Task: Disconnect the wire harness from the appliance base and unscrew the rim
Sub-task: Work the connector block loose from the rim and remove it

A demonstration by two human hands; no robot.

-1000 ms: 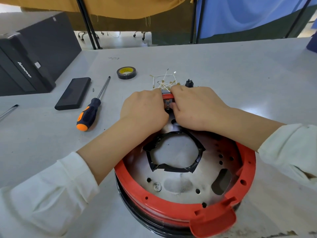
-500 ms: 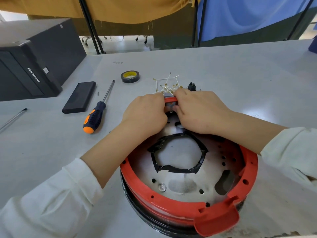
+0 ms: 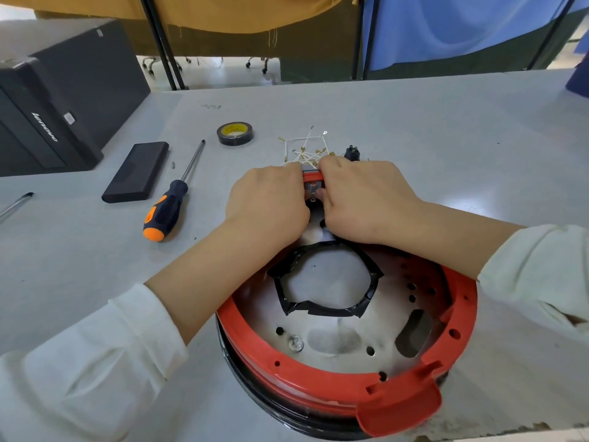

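The appliance base (image 3: 338, 339) lies upturned on the table, a metal plate with holes inside a red rim (image 3: 318, 382). At the rim's far edge my left hand (image 3: 267, 205) and my right hand (image 3: 363, 202) curl around a small connector block (image 3: 312, 186), one on each side. Its grey and metal parts show in the gap between my hands. The wire harness (image 3: 307, 151), thin white wires with brass terminals, fans out on the table just beyond my fingers. A small black plug (image 3: 351, 153) lies beside it. My fingertips are hidden.
An orange-and-black screwdriver (image 3: 172, 199) lies left of the base, a black flat box (image 3: 137, 172) further left, a roll of black tape (image 3: 235, 133) behind. A black computer case (image 3: 60, 100) stands at far left. A metal rod tip (image 3: 16, 204) shows at the left edge.
Both hands stay at the connector on the rim's far edge. Only the camera view has shifted slightly; the grip looks the same.
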